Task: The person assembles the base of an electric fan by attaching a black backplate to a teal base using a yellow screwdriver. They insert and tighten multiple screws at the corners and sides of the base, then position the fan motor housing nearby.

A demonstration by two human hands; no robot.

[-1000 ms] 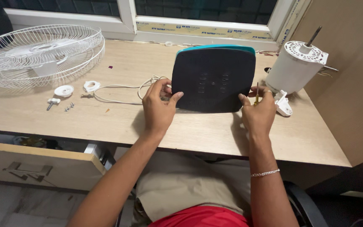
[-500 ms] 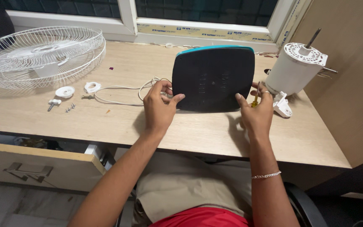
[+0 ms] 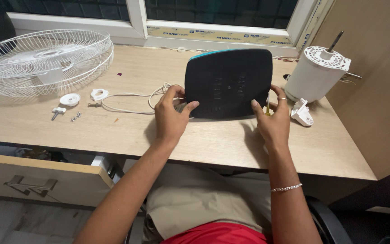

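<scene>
A white wire fan guard (image 3: 44,58) lies at the far left of the wooden desk (image 3: 127,131), below the window frame (image 3: 136,22). Near it sit two small white round caps (image 3: 70,99), a white knob (image 3: 58,110) and a few screws (image 3: 75,117). A white fan motor (image 3: 318,74) stands at the far right, a white plastic clip (image 3: 303,113) beside it. A drawer (image 3: 41,178) hangs open under the desk.

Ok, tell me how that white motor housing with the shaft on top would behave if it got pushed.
The white motor housing looks like a tall drum leaning at a tilt on the desk, so a push would probably tip or roll it. It is likely heavy for its size. Its thin metal shaft sticks out and could catch or bend.
</scene>
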